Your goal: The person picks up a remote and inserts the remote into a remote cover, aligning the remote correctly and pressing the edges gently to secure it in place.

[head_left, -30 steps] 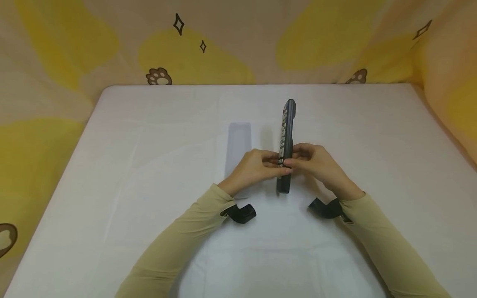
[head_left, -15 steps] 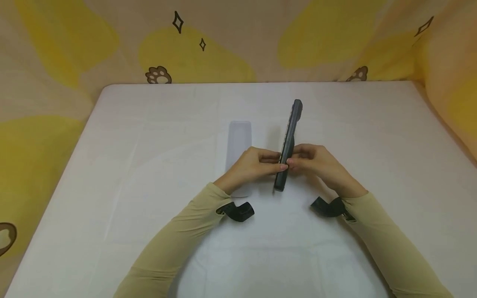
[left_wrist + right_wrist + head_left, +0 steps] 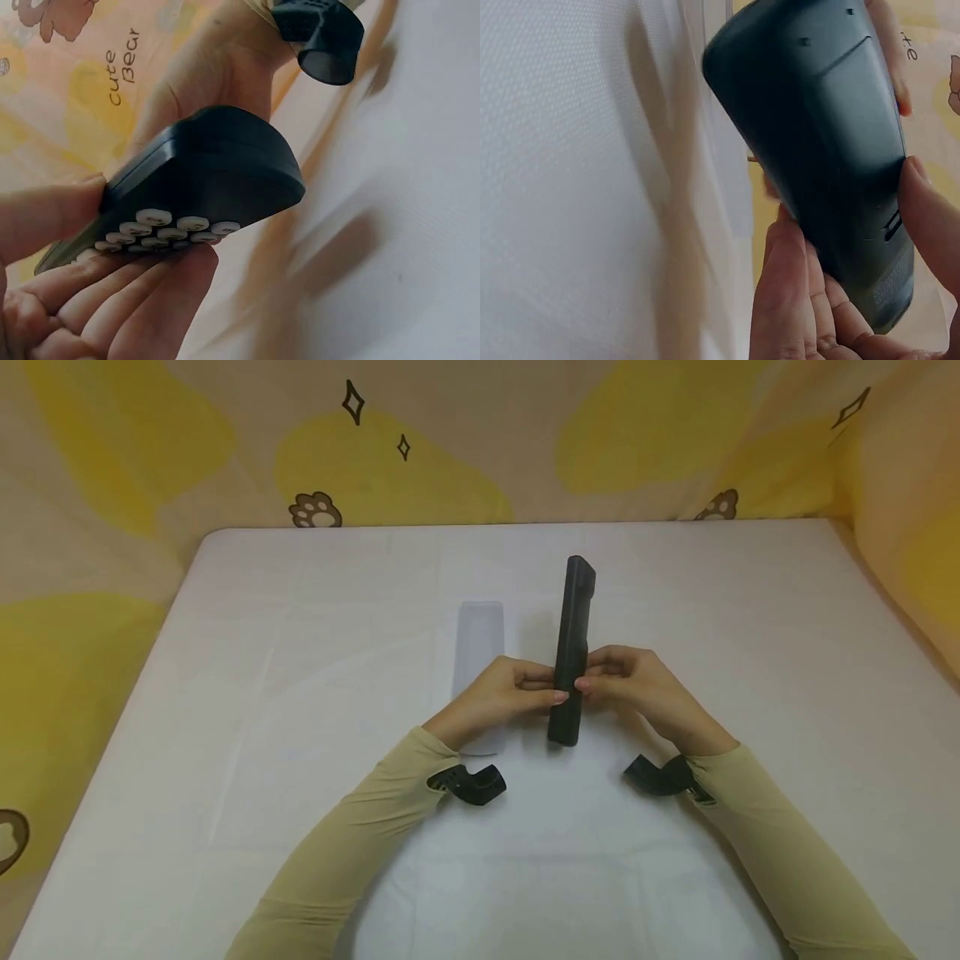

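Observation:
A dark remote control (image 3: 572,643) is held on its edge above the white table, long and narrow in the head view. My left hand (image 3: 510,689) grips it from the left, thumb on the near edge and fingers against the face with pale round buttons, as the left wrist view shows. From the other side my right hand (image 3: 633,689) pinches it between thumb and fingers. Its smooth back, with a small latch slot, fills much of the right wrist view. A clear, shallow rectangular tray or case (image 3: 478,639) lies on the table, partly covered by my left hand.
The white table (image 3: 300,693) runs back to a yellow patterned cloth (image 3: 450,452) hanging behind and at both sides. Black curved wrist mounts (image 3: 483,785) stick out from both sleeves.
The remote control has turned about its long axis, so its buttons no longer show in the head view. Its top leaned right, then came back left. Both hands keep their grip.

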A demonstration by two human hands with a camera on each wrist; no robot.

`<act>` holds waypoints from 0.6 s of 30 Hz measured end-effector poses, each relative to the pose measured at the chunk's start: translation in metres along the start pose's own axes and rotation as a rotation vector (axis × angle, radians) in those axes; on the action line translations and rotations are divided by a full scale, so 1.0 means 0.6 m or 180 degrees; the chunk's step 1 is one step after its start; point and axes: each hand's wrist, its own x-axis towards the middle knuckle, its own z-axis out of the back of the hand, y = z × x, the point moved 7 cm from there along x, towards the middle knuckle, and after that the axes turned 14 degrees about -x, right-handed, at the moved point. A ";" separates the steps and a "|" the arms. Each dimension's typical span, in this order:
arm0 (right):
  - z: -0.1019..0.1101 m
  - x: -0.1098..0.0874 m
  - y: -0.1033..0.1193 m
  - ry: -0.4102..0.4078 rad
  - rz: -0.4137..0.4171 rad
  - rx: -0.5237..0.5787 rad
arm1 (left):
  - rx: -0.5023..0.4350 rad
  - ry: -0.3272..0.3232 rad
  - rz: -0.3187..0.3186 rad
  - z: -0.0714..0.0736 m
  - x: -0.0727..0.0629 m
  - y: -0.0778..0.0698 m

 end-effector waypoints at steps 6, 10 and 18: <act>0.001 0.000 -0.003 -0.0028 -0.0105 -0.0033 | -0.0048 0.0027 -0.0027 0.001 -0.001 -0.002; 0.001 -0.001 -0.004 -0.0062 -0.0136 -0.0064 | -0.0034 -0.0021 0.0006 0.002 0.001 -0.001; 0.007 -0.001 -0.006 -0.0191 -0.0214 -0.0214 | 0.0147 -0.0235 0.0007 0.013 0.003 0.001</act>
